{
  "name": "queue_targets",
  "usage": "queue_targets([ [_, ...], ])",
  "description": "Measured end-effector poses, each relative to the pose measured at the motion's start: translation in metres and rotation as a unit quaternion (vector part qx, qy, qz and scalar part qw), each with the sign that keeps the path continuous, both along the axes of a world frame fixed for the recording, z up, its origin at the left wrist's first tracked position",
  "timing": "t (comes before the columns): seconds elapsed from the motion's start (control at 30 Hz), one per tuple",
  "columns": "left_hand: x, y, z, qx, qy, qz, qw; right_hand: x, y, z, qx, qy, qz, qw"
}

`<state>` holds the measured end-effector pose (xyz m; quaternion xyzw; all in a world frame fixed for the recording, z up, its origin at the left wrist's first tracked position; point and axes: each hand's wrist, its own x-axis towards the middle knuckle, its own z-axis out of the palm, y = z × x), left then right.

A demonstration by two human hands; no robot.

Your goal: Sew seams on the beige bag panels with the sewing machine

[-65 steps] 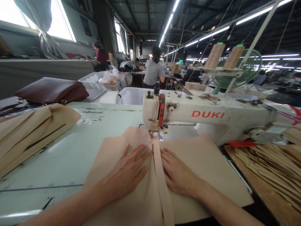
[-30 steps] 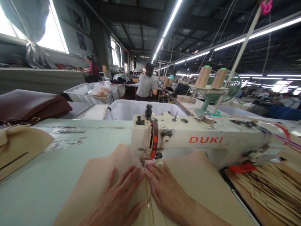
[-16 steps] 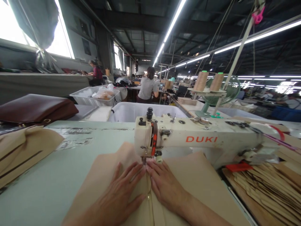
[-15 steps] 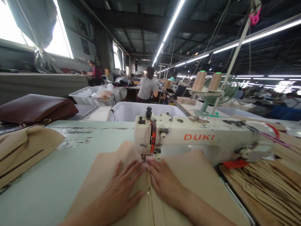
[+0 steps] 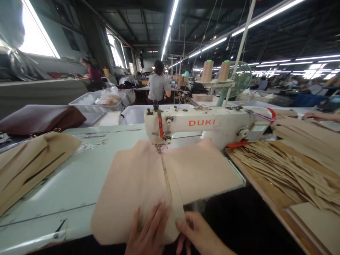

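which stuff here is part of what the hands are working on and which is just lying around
In hand: left hand, right hand, tan panel, its centre strip, DUKI sewing machine.
Lying about: brown handbag, folded tan stack at left, cut tan pieces at right, white bins, green fan.

The table [image 5: 77,184] lies bare in a wide lane between the beige panel [image 5: 132,177] and the folded stack [image 5: 29,163] at its left edge, open from near edge to far edge. The sewing machine [image 5: 212,124] blocks the far right part, with only a low gap under its arm. Its head stands over the panel's seam. Beyond the right edge, a board heaped with strips [image 5: 278,166] closes that side. A brown bag [image 5: 39,118] bars the far left corner.
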<state>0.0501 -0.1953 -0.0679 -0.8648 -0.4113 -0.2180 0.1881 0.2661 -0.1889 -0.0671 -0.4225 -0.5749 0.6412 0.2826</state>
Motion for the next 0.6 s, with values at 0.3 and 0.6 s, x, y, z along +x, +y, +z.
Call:
queue_targets([
  [0.3, -0.024, 0.012, 0.107, -0.116, -0.168, 0.033, 0.978, 0.008, 0.019, 0.080, 0.442, -0.239, -0.098, 0.859],
  [0.6, -0.022, 0.020, 0.127, -0.259, -0.270, 0.068, 0.925, -0.016, 0.047, 0.049, 0.477, -0.193, -0.038, 0.856],
])
